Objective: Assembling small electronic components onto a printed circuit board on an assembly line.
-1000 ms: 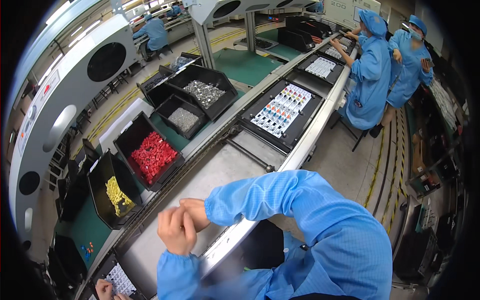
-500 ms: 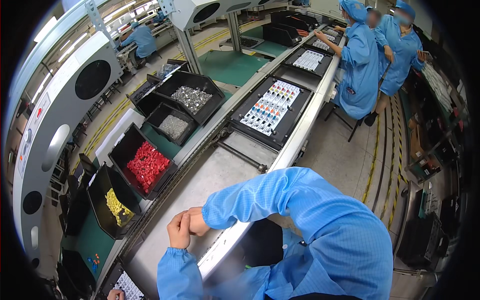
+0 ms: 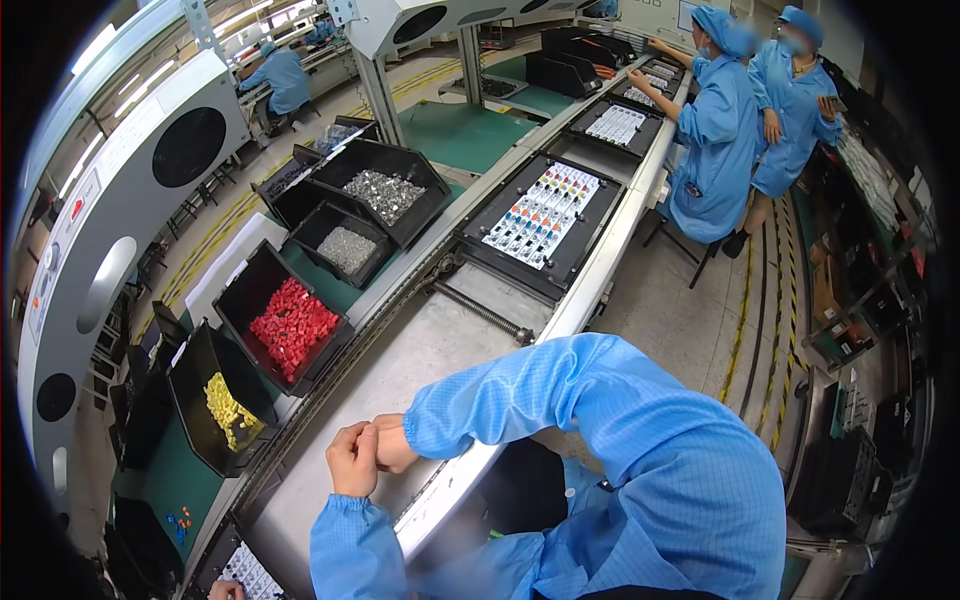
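Together over the metal conveyor bed (image 3: 350,408), my left hand (image 3: 352,460) and my right hand (image 3: 396,444) rest against each other. Both are closed, fingers folded in, and no object shows in either one. My right forearm crosses the white front rail in a blue sleeve. Left of my hands stand a black bin of red parts (image 3: 290,328) and one of yellow parts (image 3: 230,410). Farther along the line lies a black fixture tray (image 3: 478,235) with a white panel (image 3: 540,215) carrying rows of coloured pieces.
Two bins of clear and silvery parts (image 3: 382,197) stand farther up the left side. A spring-wrapped rod (image 3: 484,312) crosses the conveyor. Another person's hand (image 3: 227,590) touches a white panel (image 3: 252,574) at bottom left. Two people in blue (image 3: 712,150) are at the far right.
My hands stay clasped in the same place. The view has shifted slightly. The nearer person at the far right now has an arm stretched farther over the line.
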Demonstrator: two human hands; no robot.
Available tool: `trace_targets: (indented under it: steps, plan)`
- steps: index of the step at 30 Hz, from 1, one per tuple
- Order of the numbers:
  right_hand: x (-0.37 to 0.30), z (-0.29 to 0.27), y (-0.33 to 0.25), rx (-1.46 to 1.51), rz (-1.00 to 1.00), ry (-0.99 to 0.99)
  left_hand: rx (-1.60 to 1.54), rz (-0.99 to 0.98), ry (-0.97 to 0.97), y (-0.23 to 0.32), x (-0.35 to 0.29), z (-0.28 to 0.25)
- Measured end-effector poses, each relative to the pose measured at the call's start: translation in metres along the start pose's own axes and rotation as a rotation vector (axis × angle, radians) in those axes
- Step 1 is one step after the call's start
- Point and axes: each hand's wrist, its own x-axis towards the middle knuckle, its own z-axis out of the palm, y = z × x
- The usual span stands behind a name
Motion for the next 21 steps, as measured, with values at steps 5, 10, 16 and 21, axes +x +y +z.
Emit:
trace_targets:
  steps: [5,10,16,21]
  plan:
    - [0.007,0.014,0.008,0.030,0.034,0.030,0.021,0.008,0.014,-0.006,0.002,-0.001]
    - [0.013,0.033,0.017,0.076,-0.033,0.064,0.077,-0.039,-0.067,-0.004,0.006,-0.008]
    - [0.016,0.060,0.027,0.114,-0.023,0.091,0.066,0.004,-0.179,-0.026,0.010,-0.003]
    - [0.029,0.037,0.018,0.055,0.008,0.038,0.148,0.022,-0.102,-0.013,0.018,-0.022]
